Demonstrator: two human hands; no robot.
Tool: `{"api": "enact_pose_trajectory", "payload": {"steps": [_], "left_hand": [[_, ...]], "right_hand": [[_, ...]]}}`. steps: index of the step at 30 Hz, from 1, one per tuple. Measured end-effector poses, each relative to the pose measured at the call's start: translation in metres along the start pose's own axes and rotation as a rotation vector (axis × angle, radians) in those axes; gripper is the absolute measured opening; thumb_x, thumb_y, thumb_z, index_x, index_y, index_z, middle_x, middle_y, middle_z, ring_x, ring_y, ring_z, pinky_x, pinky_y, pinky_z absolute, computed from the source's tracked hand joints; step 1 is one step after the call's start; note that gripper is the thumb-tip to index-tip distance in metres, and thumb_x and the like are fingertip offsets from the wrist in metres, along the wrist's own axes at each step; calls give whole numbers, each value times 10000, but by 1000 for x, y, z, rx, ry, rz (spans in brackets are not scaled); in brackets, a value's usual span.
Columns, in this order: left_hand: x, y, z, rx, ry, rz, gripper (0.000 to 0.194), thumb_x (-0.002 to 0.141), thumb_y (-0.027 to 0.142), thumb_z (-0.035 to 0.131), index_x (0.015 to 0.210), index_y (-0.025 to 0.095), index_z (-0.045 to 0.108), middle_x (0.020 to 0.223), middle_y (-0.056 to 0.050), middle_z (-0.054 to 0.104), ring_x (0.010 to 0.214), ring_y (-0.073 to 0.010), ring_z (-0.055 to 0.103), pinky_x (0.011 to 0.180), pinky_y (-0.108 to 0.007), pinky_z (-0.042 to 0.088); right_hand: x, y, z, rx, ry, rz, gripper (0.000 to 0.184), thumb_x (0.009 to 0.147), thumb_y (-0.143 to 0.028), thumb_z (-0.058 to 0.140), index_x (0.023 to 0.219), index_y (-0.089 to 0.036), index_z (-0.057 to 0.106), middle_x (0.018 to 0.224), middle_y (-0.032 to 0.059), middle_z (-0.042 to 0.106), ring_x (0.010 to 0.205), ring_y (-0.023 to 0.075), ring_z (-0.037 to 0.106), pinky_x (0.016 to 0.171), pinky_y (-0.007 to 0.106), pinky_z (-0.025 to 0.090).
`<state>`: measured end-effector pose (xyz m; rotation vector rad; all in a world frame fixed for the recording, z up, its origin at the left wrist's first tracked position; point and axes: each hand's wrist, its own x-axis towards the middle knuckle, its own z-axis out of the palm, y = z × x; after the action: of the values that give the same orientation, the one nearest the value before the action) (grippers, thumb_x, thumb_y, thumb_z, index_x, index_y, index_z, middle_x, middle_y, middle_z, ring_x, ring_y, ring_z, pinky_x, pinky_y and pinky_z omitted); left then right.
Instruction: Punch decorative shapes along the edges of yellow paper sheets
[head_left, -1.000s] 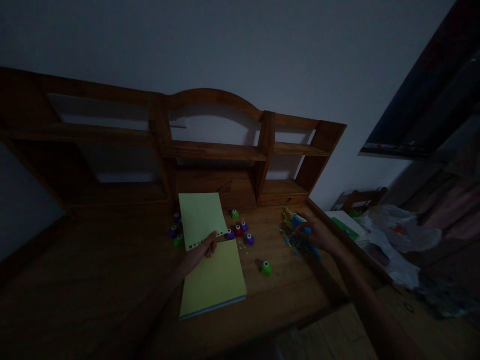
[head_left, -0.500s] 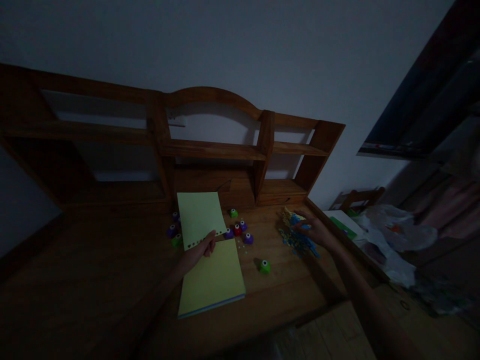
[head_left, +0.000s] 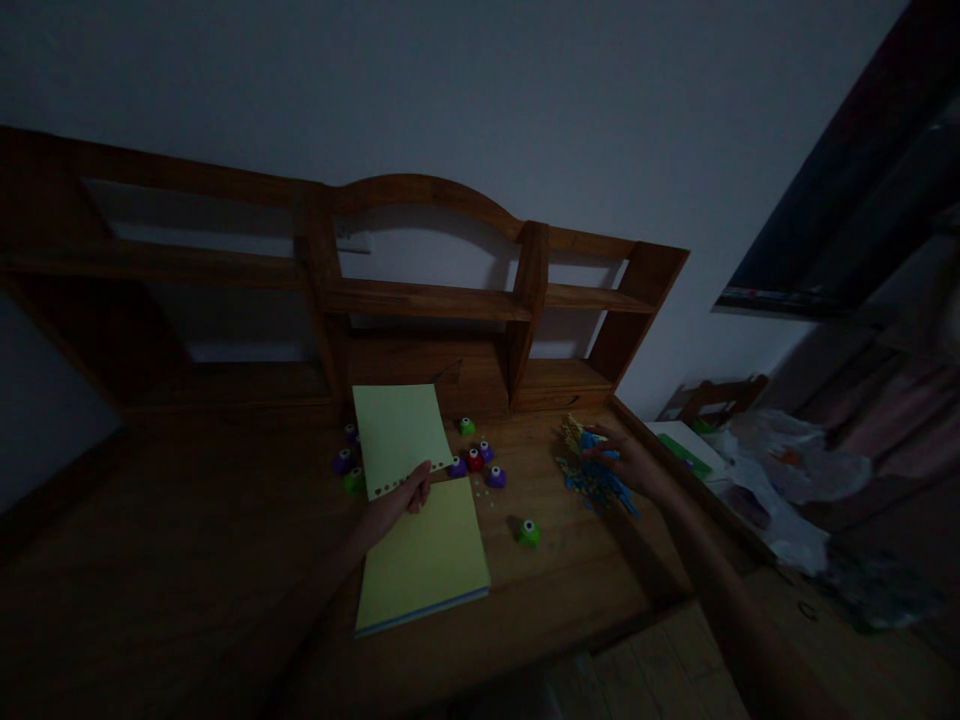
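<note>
Both hands are out over the desk (head_left: 562, 585), well apart! Left hand (head_left: 414, 490) has its fingers curled and thumb on top, pinching the near edge of the sheet (head_left: 401, 430), right along a row of small holes. Just nearer lies the pad (head_left: 426, 560). Over on the right, the right hand (head_left: 630, 465) is down at the blue and yellow pile (head_left: 598, 487), fingers bent over its blue part; whether they grip any of it, I can't tell. Between the hands, a red punch (head_left: 474, 461) sits among purple ones, a green punch (head_left: 529, 534) stands alone nearer, and pale bits (head_left: 484, 492) are scattered. More punches crowd the sheet's left side. Far behind, the shelf (head_left: 427, 300); far right, a plastic bag (head_left: 806, 460).
</note>
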<state>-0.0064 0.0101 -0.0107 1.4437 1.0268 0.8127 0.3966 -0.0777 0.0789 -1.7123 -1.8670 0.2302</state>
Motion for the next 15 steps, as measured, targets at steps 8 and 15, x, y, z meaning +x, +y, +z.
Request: {"api": "enact_pose_trajectory", "payload": {"steps": [8, 15], "left_hand": [[-1, 1, -1, -13, 2, 47, 499, 838, 587, 434, 579, 173, 538, 475, 24, 487, 460, -117, 451, 541, -238, 374], [1, -6, -2, -30, 0, 7, 507, 830, 605, 433, 580, 175, 534, 477, 27, 475, 459, -121, 451, 534, -242, 376]], "right_hand": [[-3, 4, 32, -57, -167, -121, 308, 920, -231, 407, 1140, -173, 615, 1106, 94, 652, 1009, 238, 604, 902, 370, 463], [2, 17, 44, -273, -332, -250, 549, 698, -11, 514, 1215, -182, 588, 1276, 88, 554, 1159, 226, 509, 1010, 343, 375]]}}
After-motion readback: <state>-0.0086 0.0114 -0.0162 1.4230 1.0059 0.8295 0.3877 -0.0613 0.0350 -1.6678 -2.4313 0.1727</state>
